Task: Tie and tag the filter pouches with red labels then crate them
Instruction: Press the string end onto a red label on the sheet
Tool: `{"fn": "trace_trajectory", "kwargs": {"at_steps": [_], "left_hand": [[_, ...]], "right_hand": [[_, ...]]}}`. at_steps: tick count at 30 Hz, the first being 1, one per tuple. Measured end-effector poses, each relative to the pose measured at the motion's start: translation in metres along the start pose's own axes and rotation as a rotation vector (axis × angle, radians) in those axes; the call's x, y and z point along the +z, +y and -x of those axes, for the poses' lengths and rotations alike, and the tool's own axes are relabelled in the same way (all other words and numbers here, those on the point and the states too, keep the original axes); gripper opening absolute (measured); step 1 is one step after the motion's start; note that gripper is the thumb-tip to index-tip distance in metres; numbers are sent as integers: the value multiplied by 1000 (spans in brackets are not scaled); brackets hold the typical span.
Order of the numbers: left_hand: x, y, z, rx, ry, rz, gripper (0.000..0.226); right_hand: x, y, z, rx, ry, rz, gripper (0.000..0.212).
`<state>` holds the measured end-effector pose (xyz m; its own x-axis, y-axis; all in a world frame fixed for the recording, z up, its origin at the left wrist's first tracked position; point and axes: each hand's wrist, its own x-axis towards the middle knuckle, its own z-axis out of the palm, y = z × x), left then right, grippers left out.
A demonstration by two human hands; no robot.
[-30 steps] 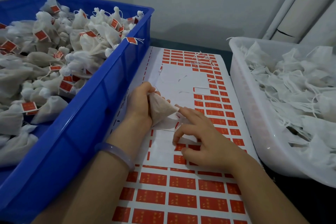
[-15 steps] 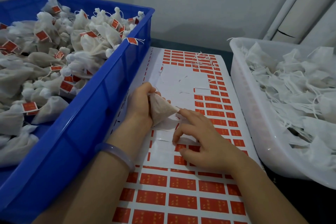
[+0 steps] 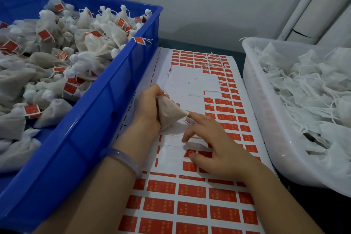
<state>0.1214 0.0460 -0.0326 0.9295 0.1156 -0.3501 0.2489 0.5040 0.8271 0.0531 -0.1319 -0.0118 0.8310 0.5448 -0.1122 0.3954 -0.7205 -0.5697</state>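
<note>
One pouch (image 3: 169,115) in curled left fingers (image 3: 157,92)

Crate (image 3: 106,99): blue plastic, glossy.
Basket (image 3: 266,119): white plastic, translucent.
Pouches (image 3: 98,43): matt fibrous cloth.
Sheet (image 3: 191,207): smooth paper, red labels.
Bangle (image 3: 123,159): glossy, pale, translucent.

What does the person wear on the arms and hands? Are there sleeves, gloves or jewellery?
Both forearms are bare, with no sleeves in view. The left hand and the right hand have no gloves. The only thing worn is a smooth, translucent, pale lilac bangle round the left wrist.
</note>
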Motion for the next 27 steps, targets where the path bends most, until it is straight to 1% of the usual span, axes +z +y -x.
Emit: {"fn": "trace_trajectory", "kwargs": {"at_steps": [3, 9, 13, 16, 23, 27], "left_hand": [[1, 0, 0, 2, 3, 22, 10], [3, 1, 1, 4, 2, 35, 7], [3, 0, 1, 0, -8, 35, 8], [4, 1, 1, 4, -2, 53, 6], [3, 0, 0, -9, 1, 30, 15], [4, 0, 0, -9, 7, 37, 17]], "right_hand": [[0, 2, -1, -17, 8, 14, 30], [-1, 5, 1, -26, 61, -20, 22], [-3, 2, 1, -33, 29, 19, 20], [-7, 1, 4, -41, 38, 42, 20], [-12, -3, 10, -117, 123, 51, 22], [-13, -2, 11, -126, 154, 50, 13]]}}
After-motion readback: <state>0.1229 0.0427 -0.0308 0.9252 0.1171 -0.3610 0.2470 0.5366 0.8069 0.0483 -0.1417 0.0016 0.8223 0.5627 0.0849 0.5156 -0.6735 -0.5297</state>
